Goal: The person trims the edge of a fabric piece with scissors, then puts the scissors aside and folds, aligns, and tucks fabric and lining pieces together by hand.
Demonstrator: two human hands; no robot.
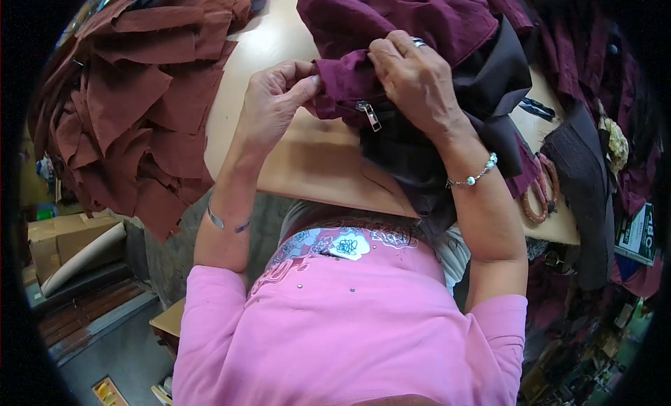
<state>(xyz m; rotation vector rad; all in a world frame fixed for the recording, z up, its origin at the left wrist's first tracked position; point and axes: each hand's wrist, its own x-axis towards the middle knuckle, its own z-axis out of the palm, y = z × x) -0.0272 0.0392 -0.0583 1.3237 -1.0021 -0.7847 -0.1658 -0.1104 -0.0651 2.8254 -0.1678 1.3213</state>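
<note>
A maroon garment (412, 18) with a dark lining (493, 74) lies bunched at the far edge of the table and spills toward me. My left hand (276, 95) pinches the left end of a maroon fabric flap between thumb and fingers. My right hand (412, 70) grips the same piece from above, its fingertips partly hidden in the folds. Just below the flap, between the hands, hangs a silver zipper pull (369, 116). Dark cloth drapes under my right wrist and over the table's front edge.
A tall heap of rust-brown cut fabric pieces (129, 102) covers the left of the table (300, 158). To the right lie scissors with wrapped orange handles (537, 196), a small dark tool (537, 107) and more hanging maroon cloth. A cardboard box (80, 242) stands at lower left.
</note>
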